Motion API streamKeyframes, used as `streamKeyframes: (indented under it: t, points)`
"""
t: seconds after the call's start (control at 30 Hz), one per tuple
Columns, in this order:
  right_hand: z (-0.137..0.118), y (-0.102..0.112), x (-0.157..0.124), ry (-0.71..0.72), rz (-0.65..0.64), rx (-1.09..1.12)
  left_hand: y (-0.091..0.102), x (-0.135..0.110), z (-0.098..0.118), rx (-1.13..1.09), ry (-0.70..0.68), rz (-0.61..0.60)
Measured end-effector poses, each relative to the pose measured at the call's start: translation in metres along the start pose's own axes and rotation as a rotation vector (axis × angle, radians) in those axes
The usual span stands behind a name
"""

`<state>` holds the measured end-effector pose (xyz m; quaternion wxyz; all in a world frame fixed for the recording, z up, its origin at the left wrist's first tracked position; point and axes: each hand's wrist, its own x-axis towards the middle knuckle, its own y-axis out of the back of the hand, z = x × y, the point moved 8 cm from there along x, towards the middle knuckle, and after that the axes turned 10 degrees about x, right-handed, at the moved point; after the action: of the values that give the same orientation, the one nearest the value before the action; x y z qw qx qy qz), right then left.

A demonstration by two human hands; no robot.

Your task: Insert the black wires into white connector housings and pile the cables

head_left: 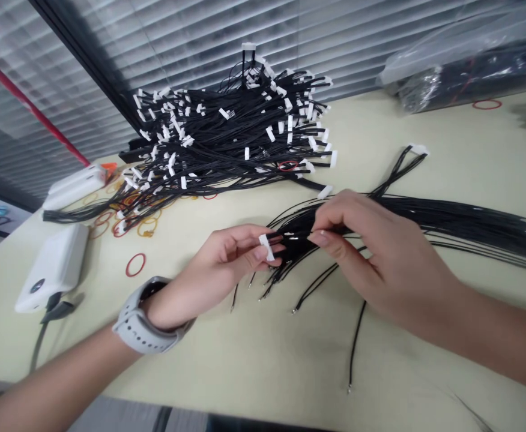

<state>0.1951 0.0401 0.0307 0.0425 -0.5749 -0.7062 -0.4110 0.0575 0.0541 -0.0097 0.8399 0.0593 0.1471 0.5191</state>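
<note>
Between the thumb and fingers of my left hand [240,252] is a small white connector housing [266,246]. My right hand [371,252] pinches a thin black wire [308,235] just right of the housing; a metal tip shows at the wire's end. Whether that tip touches the housing I cannot tell. Beneath both hands runs a thick bundle of loose black wires [470,222], several with bare metal terminals pointing toward the front. One single wire [356,348] hangs off below my right hand. Behind it, a black cable with a white connector [418,149] lies across the bundle.
A big heap of black cables with white connectors [227,132] stands at the back against the blinds. On the left are two white power banks [56,264], one with a cable plugged in. Red and yellow rubber bands [136,264] lie nearby. A plastic bag [470,72] rests back right.
</note>
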Motion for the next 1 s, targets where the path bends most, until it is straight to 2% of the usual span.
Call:
streamKeyframes:
  t: [0.2,0.4,0.73,1.0]
  points:
    - [0.006,-0.013,-0.003,-0.118,-0.133,0.047,-0.005,-0.005,0.001,0.119,-0.013,-0.027]
    - [0.019,-0.019,-0.007,-0.262,-0.183,0.157,-0.005,-0.004,0.0,0.114,-0.004,-0.046]
    - [0.018,-0.019,-0.004,-0.301,-0.246,0.188,-0.005,-0.005,0.0,0.171,-0.002,-0.058]
    - [0.015,-0.022,-0.001,-0.225,-0.297,0.199,-0.006,-0.006,-0.003,0.208,-0.013,-0.083]
